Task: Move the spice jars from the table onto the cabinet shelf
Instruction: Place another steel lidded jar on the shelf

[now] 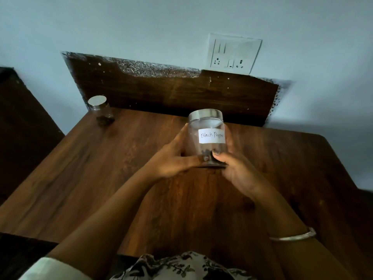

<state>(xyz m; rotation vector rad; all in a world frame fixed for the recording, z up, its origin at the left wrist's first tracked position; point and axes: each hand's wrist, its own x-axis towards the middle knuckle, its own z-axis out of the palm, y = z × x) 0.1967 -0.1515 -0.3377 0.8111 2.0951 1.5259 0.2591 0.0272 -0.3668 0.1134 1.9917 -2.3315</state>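
- Our left hand [175, 158] and right hand [238, 170] are clamping together on the labelled jar [205, 136]. We are holding it between them over the middle of the bench [90, 178]. Whether its base is touching the wood, we cannot tell.
- Far left, a dark piece of furniture [22, 122] is standing beside the bench.
- At the bench's back left corner a small jar [101, 111] is standing, clear and metal-topped, with something dark lying in its bottom. It is sitting well apart from both hands.
- Moving right, the left hand is wrapping the labelled jar's left side, its thumb lying across the lower front.
- We are reading "Black Pepper" on the white label [212, 136]. A silver lid [205, 115] is closing the jar, and a few dark grains are sitting at the bottom.
- On the other side the right hand is curling round the jar's right flank, its thumb tip nearly meeting the left thumb.
- A thin bangle [294, 236] is circling the right forearm.
- Behind, a wooden back panel [181, 93] is rising against the pale wall, and a white switch plate [234, 53] is sitting above its right part.
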